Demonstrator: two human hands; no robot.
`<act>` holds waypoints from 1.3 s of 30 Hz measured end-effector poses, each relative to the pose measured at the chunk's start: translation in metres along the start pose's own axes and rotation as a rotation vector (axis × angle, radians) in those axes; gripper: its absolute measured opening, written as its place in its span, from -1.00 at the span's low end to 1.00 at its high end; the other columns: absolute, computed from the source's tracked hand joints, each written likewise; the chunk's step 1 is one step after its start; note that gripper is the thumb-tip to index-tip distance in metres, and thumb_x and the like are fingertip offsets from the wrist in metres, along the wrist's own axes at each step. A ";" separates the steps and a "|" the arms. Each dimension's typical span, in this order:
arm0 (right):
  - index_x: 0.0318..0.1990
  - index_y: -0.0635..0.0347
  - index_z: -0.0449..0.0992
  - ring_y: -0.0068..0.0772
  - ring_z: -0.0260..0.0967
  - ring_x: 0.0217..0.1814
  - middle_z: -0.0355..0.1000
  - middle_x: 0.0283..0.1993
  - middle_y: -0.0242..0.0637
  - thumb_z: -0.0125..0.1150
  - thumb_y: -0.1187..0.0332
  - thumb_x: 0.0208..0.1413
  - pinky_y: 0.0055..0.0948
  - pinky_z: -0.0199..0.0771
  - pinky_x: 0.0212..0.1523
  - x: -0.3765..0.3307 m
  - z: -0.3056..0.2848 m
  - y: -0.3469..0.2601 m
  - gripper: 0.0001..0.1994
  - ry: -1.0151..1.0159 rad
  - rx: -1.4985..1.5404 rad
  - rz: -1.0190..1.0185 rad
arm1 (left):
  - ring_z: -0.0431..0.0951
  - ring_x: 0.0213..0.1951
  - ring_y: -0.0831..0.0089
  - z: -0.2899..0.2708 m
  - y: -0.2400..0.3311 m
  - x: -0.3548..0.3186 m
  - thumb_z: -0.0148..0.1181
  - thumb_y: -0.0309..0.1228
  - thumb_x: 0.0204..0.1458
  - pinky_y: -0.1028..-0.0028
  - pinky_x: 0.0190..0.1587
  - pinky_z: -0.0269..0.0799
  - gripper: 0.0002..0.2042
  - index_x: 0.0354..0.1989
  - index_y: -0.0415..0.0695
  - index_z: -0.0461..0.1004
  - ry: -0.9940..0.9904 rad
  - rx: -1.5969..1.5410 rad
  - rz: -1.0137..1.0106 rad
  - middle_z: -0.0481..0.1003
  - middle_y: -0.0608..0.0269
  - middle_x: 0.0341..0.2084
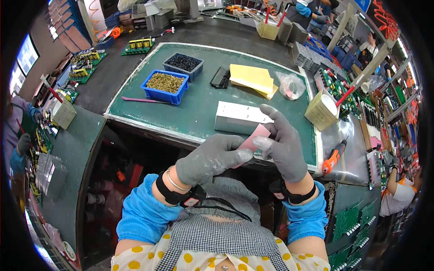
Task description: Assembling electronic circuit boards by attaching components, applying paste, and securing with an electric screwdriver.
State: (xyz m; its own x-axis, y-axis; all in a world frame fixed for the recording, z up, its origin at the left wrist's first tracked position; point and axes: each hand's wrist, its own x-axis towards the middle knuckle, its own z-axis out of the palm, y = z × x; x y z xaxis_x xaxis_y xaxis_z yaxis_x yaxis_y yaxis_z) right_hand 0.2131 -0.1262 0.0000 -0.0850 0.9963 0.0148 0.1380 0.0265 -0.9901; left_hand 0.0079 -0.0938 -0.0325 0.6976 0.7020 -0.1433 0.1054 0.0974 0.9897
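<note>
In front of my chest I hold a small pink rectangular pad [258, 135] with both hands. My left hand [210, 157], in a grey glove, is closed on its lower left end, thumb against the fingers. On the upper right end, my right hand [285, 147], gloved the same way, pinches it between thumb and fingers, its index finger raised. Just beyond the hands a silver metal housing [239, 112] with small holes in its top lies on the green mat [199, 115]. My hands hide part of the housing's near right side.
A blue bin of brass-coloured small parts [165, 86], a grey bin of black parts [183, 64], a pink tool [143, 100], yellow sheets [253, 77] and a tape roll [291, 86] lie beyond. An orange power screwdriver [334, 157] sits right. Co-workers' hands show at both sides.
</note>
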 end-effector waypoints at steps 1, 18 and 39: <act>0.32 0.37 0.21 -0.67 0.35 -0.41 0.48 -0.33 -0.27 0.32 0.43 -0.02 -0.65 0.34 -0.41 0.000 -0.002 0.003 -0.30 0.002 0.004 0.003 | 0.30 -0.48 0.65 0.000 -0.002 0.000 0.22 -0.12 0.15 0.58 -0.42 0.25 -0.63 -0.24 -0.27 0.55 0.000 0.028 -0.024 0.41 0.43 -0.55; 0.22 0.40 0.33 -0.58 0.38 -0.39 0.47 -0.38 -0.30 0.31 0.46 0.02 -0.57 0.42 -0.32 -0.002 -0.012 0.068 -0.43 0.291 -0.119 -0.198 | 0.43 -0.28 0.58 -0.021 -0.041 -0.020 0.19 -0.26 0.16 0.53 -0.14 0.37 -0.71 -0.16 -0.28 0.55 0.346 -0.004 -0.048 0.50 0.34 -0.36; 0.07 0.34 0.45 -0.30 0.36 -0.42 0.40 -0.44 -0.27 0.42 0.43 -0.03 -0.35 0.40 -0.38 0.025 -0.018 0.111 -0.53 0.742 -0.822 -0.675 | 0.38 0.08 0.05 -0.006 -0.058 0.058 0.43 -0.48 -0.20 0.15 0.12 0.28 -0.82 -0.52 -0.12 0.47 1.004 0.977 0.706 0.41 0.07 0.00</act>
State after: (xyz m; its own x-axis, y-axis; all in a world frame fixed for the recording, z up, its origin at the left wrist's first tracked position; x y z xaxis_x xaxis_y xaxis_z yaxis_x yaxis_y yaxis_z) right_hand 0.2437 -0.0967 -0.1072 0.1526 0.5666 0.8097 0.8666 0.3172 -0.3853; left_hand 0.0377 -0.0545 -0.0978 0.1051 0.6101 0.7853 0.6520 -0.6385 0.4088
